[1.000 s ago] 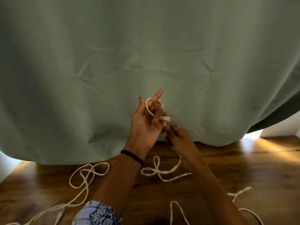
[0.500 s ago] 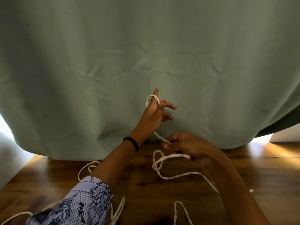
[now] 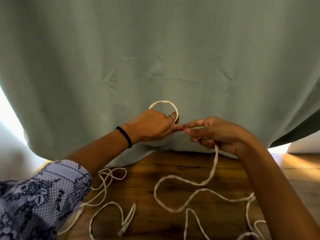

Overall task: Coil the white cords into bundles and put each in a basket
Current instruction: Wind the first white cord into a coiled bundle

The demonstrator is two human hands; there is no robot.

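A sage-green curtain [image 3: 155, 58] is filling most of the view, hanging in soft creases and pooling on a dark wooden floor [image 3: 173, 170]. Bright daylight is glowing past its left edge [image 3: 7, 108], and more is spilling under its lower right corner [image 3: 278, 149], laying a warm streak across the floorboards beside a pale wall [image 3: 306, 144].

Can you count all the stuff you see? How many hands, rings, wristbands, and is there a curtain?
Hands: 2, the left hand and the right hand.
Rings: 2 clear ones, one on the left hand, one on the right.
Black wristbands: 1.
Green curtains: 1.
White cords: too tangled to count.
Total counted: 6.
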